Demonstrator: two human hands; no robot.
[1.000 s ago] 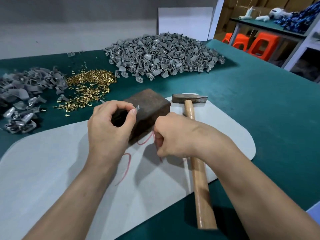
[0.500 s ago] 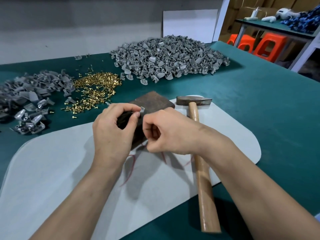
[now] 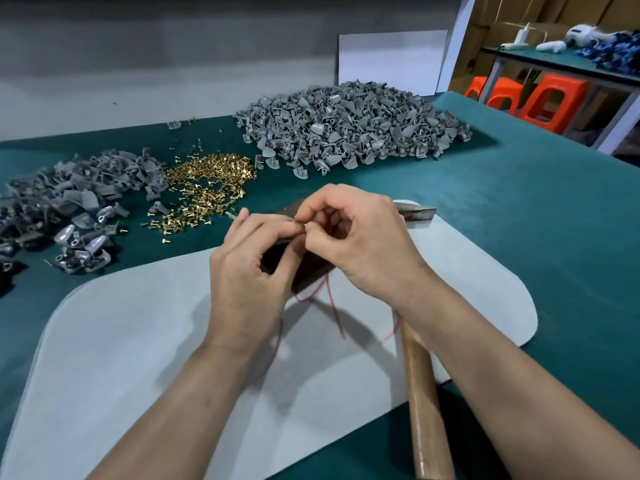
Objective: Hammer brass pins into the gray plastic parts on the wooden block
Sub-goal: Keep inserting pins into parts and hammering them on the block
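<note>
Both hands meet over the dark wooden block, which they mostly hide. My left hand pinches a small gray plastic part on top of the block; the part itself is hidden by the fingertips. My right hand pinches a tiny brass pin right where the two sets of fingertips touch. The hammer lies on the mat at the right, its wooden handle running toward me and its steel head peeking out behind my right hand.
A pale mat covers the green table. Loose brass pins lie beyond the block. A big heap of gray parts sits at the back, another pile at the left. Orange stools stand far right.
My right hand has risen from beside the block up to my left fingertips, bringing a brass pin to the part. The view has shifted slightly.
</note>
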